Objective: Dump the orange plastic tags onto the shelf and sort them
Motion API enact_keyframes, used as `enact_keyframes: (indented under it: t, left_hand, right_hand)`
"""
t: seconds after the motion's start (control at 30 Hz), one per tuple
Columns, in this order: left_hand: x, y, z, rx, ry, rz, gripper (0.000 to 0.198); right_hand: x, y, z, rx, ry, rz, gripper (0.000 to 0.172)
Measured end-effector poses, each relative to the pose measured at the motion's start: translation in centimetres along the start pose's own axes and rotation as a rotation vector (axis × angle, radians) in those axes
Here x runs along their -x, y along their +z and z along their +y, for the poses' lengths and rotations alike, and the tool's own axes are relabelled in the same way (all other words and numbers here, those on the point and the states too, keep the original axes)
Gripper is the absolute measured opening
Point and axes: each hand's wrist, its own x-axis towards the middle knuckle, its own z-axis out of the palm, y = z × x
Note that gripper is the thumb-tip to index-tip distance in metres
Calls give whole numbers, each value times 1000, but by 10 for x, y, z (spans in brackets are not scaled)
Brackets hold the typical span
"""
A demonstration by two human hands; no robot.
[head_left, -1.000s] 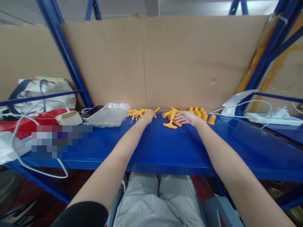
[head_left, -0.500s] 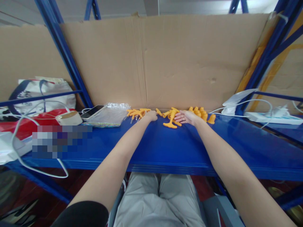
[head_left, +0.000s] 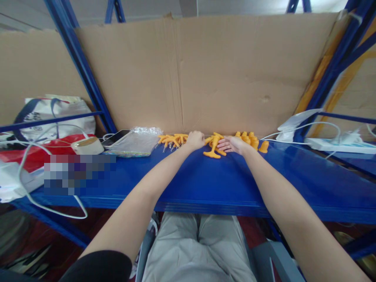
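Note:
My left hand [head_left: 196,140] is closed above the back of the blue shelf, between two groups of orange parts; what its fingers hold, if anything, is hidden. On its left lie several orange handles with metal spirals [head_left: 173,140]. My right hand [head_left: 232,145] has its fingers spread, palm turned inward, beside a small pile of orange T-shaped pieces [head_left: 214,147]; its fingertips touch or nearly touch the pile. Several orange caps [head_left: 246,138] stand in a cluster behind and right of my right hand, with one cap [head_left: 263,147] apart at the right.
A cardboard sheet [head_left: 223,74] rises behind the blue shelf [head_left: 211,184]. Toward the left are a clear plastic bag [head_left: 136,145], a phone [head_left: 117,138], a white adapter [head_left: 87,145], cables and a cloth bag [head_left: 55,117]. A white power strip [head_left: 337,145] lies at the right.
My left hand has moved a little right and covers the place where a single orange piece lay. My right hand has hardly moved.

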Motion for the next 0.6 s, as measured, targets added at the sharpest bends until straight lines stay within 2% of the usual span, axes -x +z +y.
enact_keyframes:
  t: [0.1,0.2,0.33,0.47,0.6]
  left_hand:
    - [2,-4,17,95,-15,-47,32]
    - [4,-2,32,200,-56,-173,34]
    - [6,4,44,238,-31,-313,22]
    - [7,4,43,229,-81,-336,22]
    - [9,-4,33,182,-192,-283,25]
  right_hand:
    - [-2,-1,1,12,-12,-14,34]
    - [-2,-1,1,13,-4,-13,37]
    - [-2,-1,1,17,-1,-5,37]
    - [-4,-1,1,20,0,-3,37]
    - [-4,-1,2,36,-10,-18,36]
